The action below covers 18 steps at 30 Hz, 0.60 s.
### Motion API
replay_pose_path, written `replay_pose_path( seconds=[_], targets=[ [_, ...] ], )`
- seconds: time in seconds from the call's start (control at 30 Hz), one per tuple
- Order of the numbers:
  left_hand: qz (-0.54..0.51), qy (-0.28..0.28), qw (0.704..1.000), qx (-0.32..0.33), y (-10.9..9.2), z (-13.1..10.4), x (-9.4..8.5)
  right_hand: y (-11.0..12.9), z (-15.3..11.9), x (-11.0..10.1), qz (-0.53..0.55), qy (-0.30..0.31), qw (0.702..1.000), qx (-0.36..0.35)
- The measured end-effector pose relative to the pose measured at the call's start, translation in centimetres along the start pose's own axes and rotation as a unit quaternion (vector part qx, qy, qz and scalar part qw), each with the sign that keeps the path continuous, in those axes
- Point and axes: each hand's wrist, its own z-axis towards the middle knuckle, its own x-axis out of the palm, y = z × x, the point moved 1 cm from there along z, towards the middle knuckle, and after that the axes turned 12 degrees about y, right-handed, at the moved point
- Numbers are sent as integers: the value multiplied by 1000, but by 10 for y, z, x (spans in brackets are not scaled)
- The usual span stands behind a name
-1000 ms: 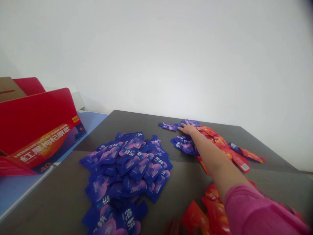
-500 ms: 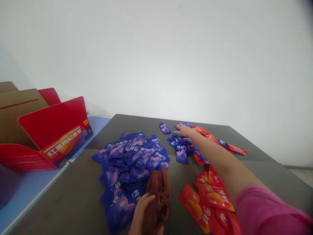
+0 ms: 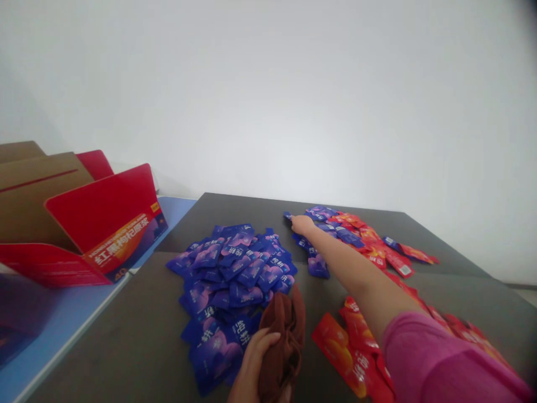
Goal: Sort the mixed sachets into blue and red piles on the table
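My right hand (image 3: 302,225) reaches to the far part of the table, its fingers closed on a blue sachet (image 3: 287,216) whose end shows past the knuckles. Beside and below it lie more loose blue sachets (image 3: 318,265), partly hidden by my forearm. At the front middle, my left hand (image 3: 255,361) grips a bunched brown cloth (image 3: 282,336). The cloth touches the near right side of a large heap of blue sachets (image 3: 235,268).
Red sachets (image 3: 342,352) lie under and around my right forearm, more (image 3: 367,235) farther back. One red sachet (image 3: 419,254) rests at the far right. An open red carton (image 3: 109,207) stands left on a blue surface (image 3: 178,210), beside the dark tabletop (image 3: 126,336).
My right hand has moved slightly left, from open fingers over the far blue sachets to closed on the separate one. The view has shifted a little; my left hand keeps the cloth.
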Motion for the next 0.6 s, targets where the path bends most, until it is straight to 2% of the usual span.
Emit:
replay_pose_path(
  seconds=[0.17, 0.3, 0.5, 0.6],
  targets=[
    [-12, 24, 1000, 13, -5, 4, -4, 3, -45, -32, 148, -24, 988, -29],
    [-4, 61, 998, 31, -16, 8, -6, 20, -114, -37, 302, -13, 948, -103],
    [12, 66, 996, 56, -27, 13, -5, 55, -248, -7, 472, 23, 861, -191],
    [-16, 83, 995, 60, -40, 11, -11, 73, -303, 15, 605, 49, 766, -210]
  ],
)
